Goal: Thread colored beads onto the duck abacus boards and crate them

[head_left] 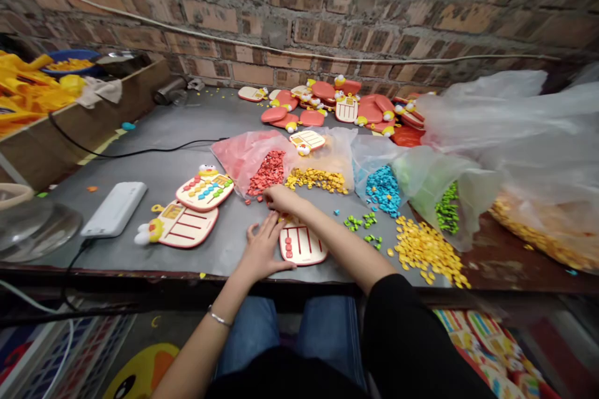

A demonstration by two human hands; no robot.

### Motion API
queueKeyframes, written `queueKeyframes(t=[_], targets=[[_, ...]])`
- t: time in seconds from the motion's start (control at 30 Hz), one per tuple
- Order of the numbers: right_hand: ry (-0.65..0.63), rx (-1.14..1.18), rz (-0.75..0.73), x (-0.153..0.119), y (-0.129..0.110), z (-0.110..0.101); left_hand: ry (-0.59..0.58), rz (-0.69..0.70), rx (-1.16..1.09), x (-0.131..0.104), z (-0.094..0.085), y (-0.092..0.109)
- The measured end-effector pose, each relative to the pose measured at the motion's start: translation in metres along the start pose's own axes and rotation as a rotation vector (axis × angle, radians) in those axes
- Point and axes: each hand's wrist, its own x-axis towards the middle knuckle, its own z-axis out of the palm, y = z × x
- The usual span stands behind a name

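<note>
My left hand [262, 248] rests with spread fingers along the left edge of a cream toy board [311, 248] with red slots. Its thumb lies by the board's lower edge. Several small red pieces [289, 248] sit in the leftmost slot. Across the board's top reaches my right hand [282, 198], its fingers drawn together at the near edge of the red pieces [269, 173] spilling from a bag. Whatever its fingertips hold is hidden. The board's top is partly covered by my right forearm.
Open bags hold yellow pieces [318, 181], blue pieces [384, 188] and green pieces [448, 207]. Loose yellow pieces [428, 249] lie right. A filled board [204, 192] overlaps another board [189, 225] left, near a white power bank [115, 209]. Red-backed boards [369, 109] are piled behind.
</note>
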Motion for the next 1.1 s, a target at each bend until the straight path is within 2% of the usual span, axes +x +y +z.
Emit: queueKeyframes(t=[0.1,0.27,0.4,0.57,0.7,0.9,1.1], targets=[[0.067,0.222,-0.033,-0.012,0.005,-0.007,0.008,0.010,0.013,0.000,0.000,0.000],[0.364,0.657,-0.005,-0.064,0.028,-0.017,-0.002,0.050,0.002,-0.001,-0.003,0.001],[0.477,0.790,0.093,-0.107,0.048,-0.014,0.013,0.086,-0.030,-0.001,-0.005,0.002],[0.638,0.904,0.181,-0.132,0.061,0.002,0.027,0.136,-0.051,-0.003,-0.006,0.002],[0.710,0.812,0.148,-0.141,0.065,0.010,0.024,0.144,-0.041,-0.003,-0.006,0.002],[0.554,0.375,0.014,-0.146,0.059,0.007,0.019,0.109,-0.058,-0.002,-0.007,0.003],[0.557,0.244,-0.049,-0.146,0.057,0.006,0.028,0.098,-0.074,-0.003,-0.006,0.004]])
